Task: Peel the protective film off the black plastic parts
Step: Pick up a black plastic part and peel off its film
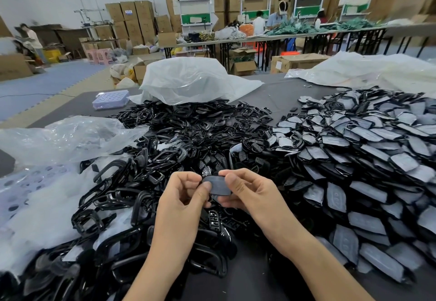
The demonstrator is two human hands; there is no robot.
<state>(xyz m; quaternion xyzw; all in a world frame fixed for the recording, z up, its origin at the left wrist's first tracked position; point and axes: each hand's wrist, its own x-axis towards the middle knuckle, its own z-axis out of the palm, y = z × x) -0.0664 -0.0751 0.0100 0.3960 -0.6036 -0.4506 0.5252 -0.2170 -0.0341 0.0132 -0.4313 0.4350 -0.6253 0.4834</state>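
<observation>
Covering most of the view, a dark grey table carries all the work. On its right side lies a wide heap of film-covered parts, flat black pieces with a dull grey film on the face, overlapping each other like scales. At the middle and the left spreads a heap of black frames, glossy loops mixed with small button pieces. Behind this heap stands a white plastic bag, puffed up and open toward the heap, and on the left a clear plastic bag lies crumpled, partly over the frames. Near the far edge, just beside the white bag, is a purple tray with round holes. Above the near part of the frame heap, the left hand and the right hand hold one black part between them. Both hands have the fingers curled and pinch it, the left at its left edge, the right at its right edge and from below. Its face looks grey, as under film; whether a corner is lifted I cannot tell.
</observation>
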